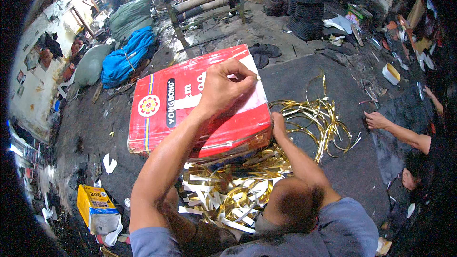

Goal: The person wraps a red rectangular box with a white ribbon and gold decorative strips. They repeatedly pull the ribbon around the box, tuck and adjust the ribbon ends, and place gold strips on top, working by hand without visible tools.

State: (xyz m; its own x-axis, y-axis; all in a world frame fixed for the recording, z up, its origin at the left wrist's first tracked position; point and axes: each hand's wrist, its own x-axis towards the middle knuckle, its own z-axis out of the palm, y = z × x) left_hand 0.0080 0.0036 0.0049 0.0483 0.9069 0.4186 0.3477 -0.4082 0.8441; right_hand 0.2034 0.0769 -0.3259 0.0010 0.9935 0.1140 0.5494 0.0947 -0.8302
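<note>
In front of me a red cardboard box with a white strip along its right side lies tilted across my lap. My left hand is over the box top, its thumb and fingers pinched together at the right edge; a tiny pale bit shows at the fingertips, too small to name. Low against the box's right side rests my right hand, its fingers mostly hidden by the box. Between my legs lies a heap of gold and white strips. More long gold strips curl on the dark mat right of the box.
At right, a co-worker's hand reaches over the mat. A yellow and blue box stands at lower left. Farther off are dark sandals, a blue bundle, stacked black pieces and a yellow-rimmed tub.
</note>
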